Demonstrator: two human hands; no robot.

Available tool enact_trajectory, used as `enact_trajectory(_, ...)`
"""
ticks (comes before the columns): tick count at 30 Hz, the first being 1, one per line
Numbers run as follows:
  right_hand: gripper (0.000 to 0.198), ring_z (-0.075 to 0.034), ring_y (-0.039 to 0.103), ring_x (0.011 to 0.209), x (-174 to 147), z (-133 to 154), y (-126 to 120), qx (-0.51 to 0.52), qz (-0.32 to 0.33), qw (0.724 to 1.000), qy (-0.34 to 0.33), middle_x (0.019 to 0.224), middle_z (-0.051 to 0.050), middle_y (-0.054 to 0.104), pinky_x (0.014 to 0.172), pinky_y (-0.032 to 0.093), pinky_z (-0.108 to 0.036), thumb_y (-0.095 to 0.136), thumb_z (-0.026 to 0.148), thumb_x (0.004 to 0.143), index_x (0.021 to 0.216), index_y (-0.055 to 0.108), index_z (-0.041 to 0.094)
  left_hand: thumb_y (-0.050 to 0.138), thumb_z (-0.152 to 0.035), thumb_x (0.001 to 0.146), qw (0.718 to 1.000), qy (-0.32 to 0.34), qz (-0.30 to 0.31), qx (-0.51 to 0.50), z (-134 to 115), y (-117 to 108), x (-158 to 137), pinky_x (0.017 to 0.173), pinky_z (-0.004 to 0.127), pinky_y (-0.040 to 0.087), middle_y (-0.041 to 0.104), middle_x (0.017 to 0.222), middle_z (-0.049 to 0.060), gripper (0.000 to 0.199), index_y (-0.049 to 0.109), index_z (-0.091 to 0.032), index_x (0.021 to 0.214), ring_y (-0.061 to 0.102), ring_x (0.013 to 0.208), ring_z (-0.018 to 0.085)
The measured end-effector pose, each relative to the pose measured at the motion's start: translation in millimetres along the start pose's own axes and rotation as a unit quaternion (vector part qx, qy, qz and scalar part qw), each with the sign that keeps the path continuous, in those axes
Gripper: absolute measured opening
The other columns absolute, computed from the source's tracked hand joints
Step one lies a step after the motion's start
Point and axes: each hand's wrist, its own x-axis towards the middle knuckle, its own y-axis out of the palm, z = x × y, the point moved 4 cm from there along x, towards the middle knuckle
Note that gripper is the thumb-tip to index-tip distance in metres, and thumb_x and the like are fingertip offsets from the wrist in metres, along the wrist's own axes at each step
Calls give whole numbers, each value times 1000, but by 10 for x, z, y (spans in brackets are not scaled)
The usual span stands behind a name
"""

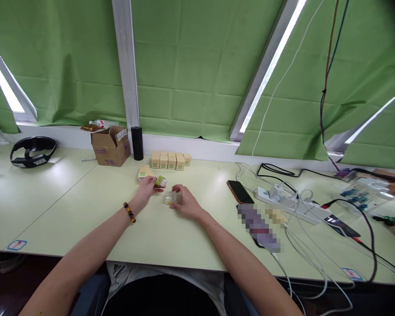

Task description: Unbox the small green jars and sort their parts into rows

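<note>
My left hand (146,189), with a beaded bracelet (129,212) on its wrist, pinches a small green-and-white piece (161,181) just above the table. What kind of piece it is I cannot make out. To its right, my right hand (187,203) curls thumb and fingers around the side of a small transparent container (170,198) on the table. Something yellowish shows low in that container. Close behind my left hand lies a small cardboard box (145,171) with a green label, partly hidden by the fingers.
Several small tan boxes (171,161) stand in a row at the back. Left of them are a black cylinder (137,143), an opened carton (110,147) and a black headset (33,152). On the right lie a phone (240,192), a power strip (288,205) and tangled cables.
</note>
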Motion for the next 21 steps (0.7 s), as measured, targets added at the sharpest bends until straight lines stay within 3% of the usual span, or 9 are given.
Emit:
enact_trajectory(5, 55, -28, 53, 124, -9, 53, -50, -13, -3, 999, -29, 130, -8, 60, 104, 48, -47, 76, 13, 75, 124, 56, 26, 56, -20, 103, 998, -36, -9, -56, -3, -14, -32, 80, 39, 66, 78, 90, 13, 9, 53, -16, 96, 79, 78, 21)
enact_trajectory(10, 53, -29, 52, 125, -5, 72, -39, -19, 6, 999, -41, 129, -8, 61, 105, 47, -49, 75, 12, 75, 123, 56, 26, 58, -19, 101, 997, -33, 9, -63, -19, -1, -42, 87, 41, 65, 78, 92, 13, 8, 53, -16, 95, 80, 82, 22)
enact_trajectory(17, 68, -30, 54, 124, -8, 44, -26, -2, -2, 1000, -31, 131, -10, 61, 106, 47, -49, 81, 23, 77, 138, 50, 24, 82, -44, 85, 996, 76, 51, -9, -49, 17, -19, 85, 42, 65, 75, 92, 6, 38, 56, -17, 91, 76, 85, 21)
enact_trajectory(21, 67, -31, 52, 125, -11, 90, -36, -22, -10, 998, -55, 131, -10, 61, 107, 47, -51, 82, 24, 79, 138, 52, 25, 84, -54, 78, 991, 114, 71, 9, -61, 47, -30, 90, 43, 64, 76, 97, 6, 48, 56, -18, 92, 74, 90, 20)
